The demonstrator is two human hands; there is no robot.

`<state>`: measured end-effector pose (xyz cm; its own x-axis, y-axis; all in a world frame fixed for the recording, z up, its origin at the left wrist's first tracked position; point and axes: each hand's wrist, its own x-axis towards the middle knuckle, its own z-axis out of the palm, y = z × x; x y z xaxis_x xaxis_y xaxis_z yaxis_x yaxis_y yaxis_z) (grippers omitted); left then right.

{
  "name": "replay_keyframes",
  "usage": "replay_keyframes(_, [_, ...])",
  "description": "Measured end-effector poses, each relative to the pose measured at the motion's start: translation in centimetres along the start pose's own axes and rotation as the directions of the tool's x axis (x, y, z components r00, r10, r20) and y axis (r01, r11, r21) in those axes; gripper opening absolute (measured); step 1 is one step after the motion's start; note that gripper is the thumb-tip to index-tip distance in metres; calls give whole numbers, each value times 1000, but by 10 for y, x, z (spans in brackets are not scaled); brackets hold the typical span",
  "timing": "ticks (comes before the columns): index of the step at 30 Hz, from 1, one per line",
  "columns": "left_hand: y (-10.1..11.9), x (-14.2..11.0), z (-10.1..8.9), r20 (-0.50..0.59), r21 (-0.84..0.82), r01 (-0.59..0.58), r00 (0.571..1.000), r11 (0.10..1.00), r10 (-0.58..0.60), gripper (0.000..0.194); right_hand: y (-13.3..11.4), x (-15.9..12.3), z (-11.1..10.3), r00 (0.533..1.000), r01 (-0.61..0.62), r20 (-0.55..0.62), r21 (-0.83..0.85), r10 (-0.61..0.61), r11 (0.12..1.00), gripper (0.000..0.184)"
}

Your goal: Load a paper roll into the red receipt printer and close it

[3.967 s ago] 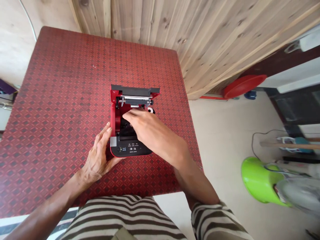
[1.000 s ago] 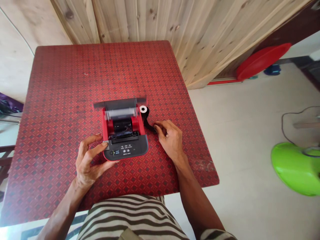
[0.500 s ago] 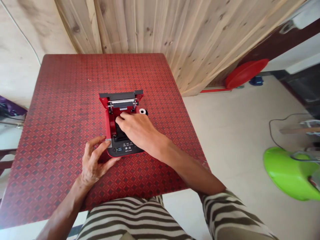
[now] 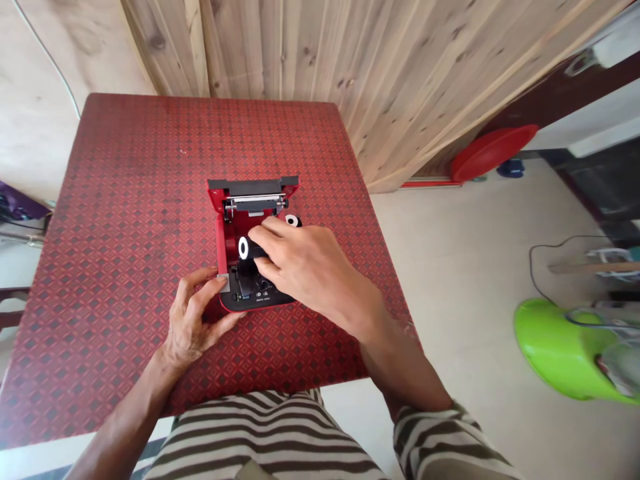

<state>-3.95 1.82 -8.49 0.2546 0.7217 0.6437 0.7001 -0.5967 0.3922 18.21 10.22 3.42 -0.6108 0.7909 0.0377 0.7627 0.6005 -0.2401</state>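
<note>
In the head view, your right hand (image 4: 310, 267) is pinching a black roll (image 4: 243, 248) between its fingers and thumb. The roll is over the open middle of the small red and black machine (image 4: 221, 247), with its white end facing left. Your left hand (image 4: 187, 320) is spread around the machine's near left corner. Its fingers touch by the grey patch (image 4: 223, 283), and its thumb reaches to the front edge. The machine sits on the red bench (image 4: 150, 167), near your striped shirt (image 4: 260, 437). Its lid (image 4: 250, 185) is up at the far side. A second roll (image 4: 293, 220) is just past your right hand, by the machine's right side. I can't tell if the two touch.

Watch out for a few things. If your pinch goes loose, the round roll could slip and drop into the machine. If you tip it, one end could catch on the side wall. What looks like loose black film (image 4: 247, 279) seems to hang by the front part, so a quick pull could crease or tear it. Your right wrist could bump the second roll and make it tumble. If your left hand lets go, a hard push could make the machine slide. A knock to the lid could bring it down on your fingers.
</note>
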Motion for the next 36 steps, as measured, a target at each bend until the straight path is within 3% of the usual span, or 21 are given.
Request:
replay_keyframes(3, [2, 2, 0, -1, 9, 10, 1000, 1000, -10, 79, 13, -38, -7, 968, -14, -232, 324, 94, 946, 18])
replay_keyframes(5, [4, 4, 1, 3, -4, 22, 1000, 1000, -22, 88, 25, -65, -2, 933, -25, -293, 523, 207, 852, 23])
replay_keyframes(9, [7, 13, 3, 63, -33, 40, 997, 999, -38, 101, 40, -101, 34, 875, -100, -239, 763, 422, 639, 24])
replay_keyframes(12, [9, 20, 1, 119, -19, 46, 992, 999, -44, 94, 42, -106, 65, 831, -135, -195, 839, 521, 528, 24])
replay_keyframes(17, [9, 26, -4, 103, 10, 20, 994, 1000, -20, 83, 41, -94, 86, 881, -177, -148, 777, 449, 604, 20])
replay_keyframes(23, [6, 26, -7, 98, 15, 15, 995, 1000, -16, 82, 40, -101, 93, 892, -212, -163, 675, 422, 707, 31])
replay_keyframes(26, [6, 27, -6, 101, 9, 13, 995, 1000, -14, 84, 44, -114, 75, 901, -242, -152, 602, 406, 761, 38])
replay_keyframes(29, [6, 26, -4, 92, -2, 10, 996, 1000, -10, 85, 61, -117, 45, 880, -278, -188, 541, 436, 794, 19])
replay_keyframes(32, [5, 25, -2, 69, -8, 4, 998, 1000, -3, 88, 92, -96, 31, 846, -268, -269, 531, 460, 804, 14])
replay_keyframes(34, [4, 23, 0, 64, -6, 2, 998, 1000, -2, 89, 112, -69, 39, 885, -210, -250, 538, 393, 816, 19])
replay_keyframes(36, [3, 22, 1, 62, 0, 2, 998, 1000, -2, 89, 124, -40, 55, 946, -145, -158, 578, 284, 803, 31])
